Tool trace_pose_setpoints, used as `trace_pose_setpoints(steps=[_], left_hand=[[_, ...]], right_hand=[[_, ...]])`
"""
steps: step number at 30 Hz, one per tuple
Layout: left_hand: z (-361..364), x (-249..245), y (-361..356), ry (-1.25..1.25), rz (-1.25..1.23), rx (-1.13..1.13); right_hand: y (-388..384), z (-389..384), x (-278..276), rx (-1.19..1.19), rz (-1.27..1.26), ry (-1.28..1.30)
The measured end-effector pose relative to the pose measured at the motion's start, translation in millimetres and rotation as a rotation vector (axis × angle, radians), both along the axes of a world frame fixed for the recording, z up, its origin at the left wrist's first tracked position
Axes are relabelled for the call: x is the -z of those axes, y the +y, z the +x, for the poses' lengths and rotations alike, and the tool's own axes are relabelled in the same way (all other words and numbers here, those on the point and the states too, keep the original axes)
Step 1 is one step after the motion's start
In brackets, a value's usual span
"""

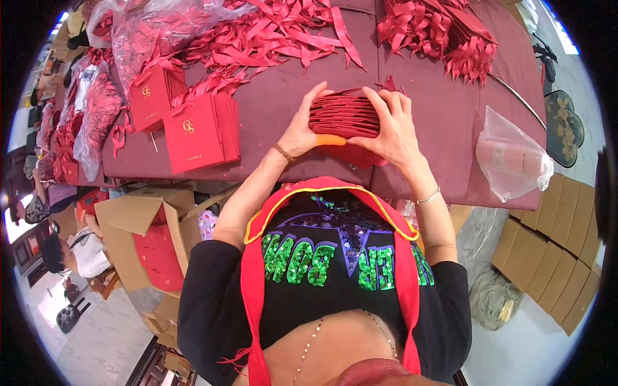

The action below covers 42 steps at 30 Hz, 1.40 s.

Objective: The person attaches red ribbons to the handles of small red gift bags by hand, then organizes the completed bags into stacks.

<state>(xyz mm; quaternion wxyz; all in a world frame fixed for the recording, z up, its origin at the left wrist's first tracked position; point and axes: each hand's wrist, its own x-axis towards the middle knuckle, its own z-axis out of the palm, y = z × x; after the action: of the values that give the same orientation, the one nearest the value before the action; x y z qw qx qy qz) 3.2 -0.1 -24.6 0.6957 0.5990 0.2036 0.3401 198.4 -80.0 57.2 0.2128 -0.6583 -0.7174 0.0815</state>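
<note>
- The red stack (344, 116) is gripped by the left hand (300, 133) and the right hand (395, 133), over the near part of the table (447, 122).
- Red bags (192, 141) are placed at left; red ribbons (273, 35) are heaped farther off.

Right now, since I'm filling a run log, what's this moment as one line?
left hand: gripping stack; right hand: gripping stack; bags: on table, left of hands; ribbons: table's far side
</note>
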Motion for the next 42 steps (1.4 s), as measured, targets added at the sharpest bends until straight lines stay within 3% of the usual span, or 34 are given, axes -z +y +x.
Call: trace_pose_setpoints(steps=[1, 3, 4, 5, 8, 12, 16, 18, 19, 21, 23, 25, 27, 28, 30, 32, 34, 36, 37, 40, 42], left_hand=[[1.4, 4.3, 0.2, 0.019, -0.029, -0.022], [3.6, 7.6, -0.5, 0.033, -0.057, -0.042], [2.3, 6.4, 0.0, 0.041, -0.045, -0.018], [1.8, 5.3, 0.1, 0.05, -0.033, 0.006], [3.4, 0.2, 0.1, 0.032, 0.036, 0.046], [-2.3, -6.4, 7.0, -0.054, -0.126, 0.074], [-4.7, -8.1, 17.2, -0.046, -0.08, 0.059], [-1.6, -3.3, 21.5, -0.058, -0.027, -0.03], [-0.6, -3.4, 22.2, -0.061, -0.023, -0.029], [-0.4, -3.7, 22.0, 0.072, -0.004, -0.082], [3.1, -1.2, 18.3, 0.022, -0.05, -0.075], [3.9, 1.3, 16.2, 0.043, -0.047, -0.069], [4.9, -1.2, 14.9, 0.033, -0.024, -0.094], [6.8, -2.5, 15.6, 0.018, 0.004, -0.115], [10.8, -2.4, 15.8, -0.047, 0.029, -0.223], [6.2, -23.5, 18.1, -0.1, -0.028, -0.234], [-1.8, -32.7, 30.8, 0.161, 0.199, -0.243], [0.3, -19.9, 34.3, 0.103, 0.14, -0.297], [0.7, -11.9, 33.0, 0.07, 0.064, -0.325], [-5.9, 10.9, 26.7, 0.127, 0.116, -0.445], [-10.3, 15.7, 21.3, 0.119, 0.146, -0.44]], right_hand=[[-1.3, 1.4, 2.9, 0.0, 0.001, -0.002], [-5.1, 5.7, 15.1, 0.012, 0.255, 0.462], [-6.3, 7.7, 23.9, 0.092, 0.177, 0.864], [3.3, 2.7, 34.2, 0.305, 0.251, 1.287], [1.5, 0.2, 42.3, 0.266, 0.091, 1.657], [-2.1, -20.1, 41.1, 0.102, 0.184, 1.533], [8.1, -18.5, 64.9, 0.104, 0.273, 1.534], [14.9, -9.8, 71.0, 0.116, 0.179, 1.19], [15.9, -6.8, 71.3, 0.113, 0.183, 1.187], [18.2, -2.3, 70.8, 0.201, 0.188, 1.264], [19.8, 3.6, 70.2, 0.292, 0.189, 1.341], [32.7, 20.1, 65.9, 0.465, 0.285, 1.192], [36.8, 34.1, 65.7, 0.192, 0.044, 1.248], [42.5, 17.3, 75.3, 0.268, 0.114, 1.439], [41.3, -1.0, 96.6, 0.205, 0.192, 1.499], [33.1, -26.5, 70.9, 0.25, 0.287, 1.503], [33.7, -30.4, 70.1, 0.336, 0.328, 1.626], [45.4, -18.0, 71.2, 0.282, 0.191, 1.74], [49.1, -23.9, 47.3, 0.46, 0.083, 1.564], [31.5, -3.2, 72.6, -0.049, -0.027, 1.331], [13.6, 5.4, 68.8, -0.057, -0.182, 1.017]])
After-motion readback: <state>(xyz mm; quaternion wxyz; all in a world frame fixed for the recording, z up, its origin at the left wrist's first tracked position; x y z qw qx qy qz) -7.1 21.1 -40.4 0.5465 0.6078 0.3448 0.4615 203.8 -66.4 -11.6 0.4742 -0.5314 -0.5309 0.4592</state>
